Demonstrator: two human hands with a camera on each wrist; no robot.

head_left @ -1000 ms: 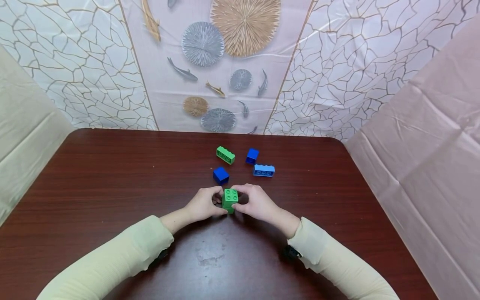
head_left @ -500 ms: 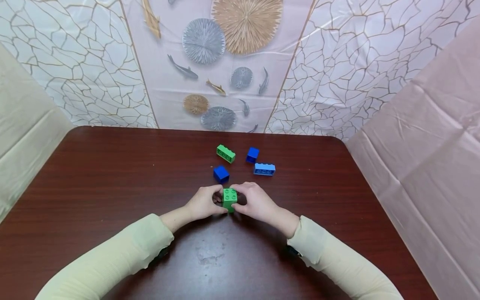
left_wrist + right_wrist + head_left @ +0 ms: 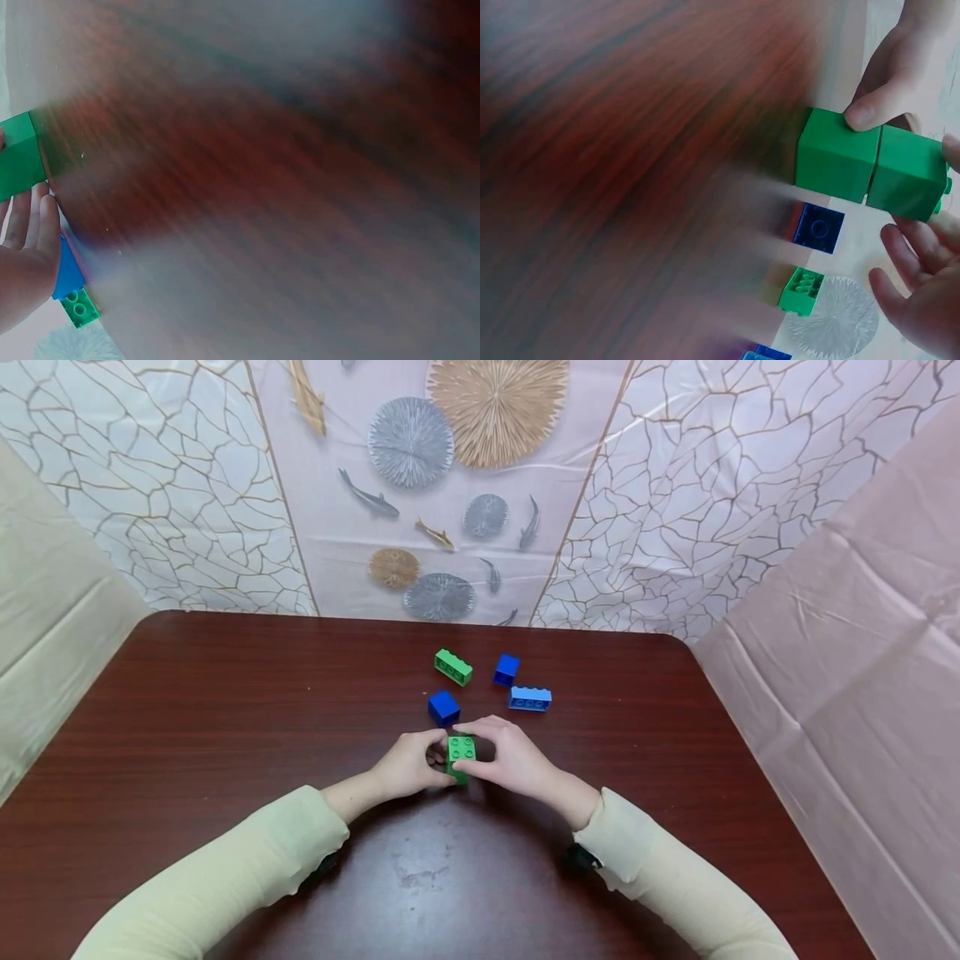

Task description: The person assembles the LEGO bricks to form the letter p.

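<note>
Two green square bricks stand stacked between the hands in the head view. The lower green brick [image 3: 836, 161] and the upper green brick [image 3: 906, 176] meet at a thin seam in the right wrist view. My left hand [image 3: 405, 766] grips the lower one between thumb and fingers. My right hand [image 3: 513, 760] is around the upper brick, its thumb across the front face in the head view and its index finger stretched out behind. In the right wrist view the right fingers [image 3: 904, 251] are spread loosely beside the upper brick. Studs show on the stack's top.
Just beyond the stack lies a dark blue brick [image 3: 444, 708]. Farther back are a long green brick [image 3: 453, 667], another dark blue brick [image 3: 506, 670] and a long light blue brick [image 3: 529, 698]. A patterned backdrop [image 3: 337, 568] stands behind the brown table [image 3: 225, 710].
My right hand has shifted slightly left: its thumb now crosses the upper brick's front, and its index finger reaches farther behind. The left hand keeps its grip on the lower brick.
</note>
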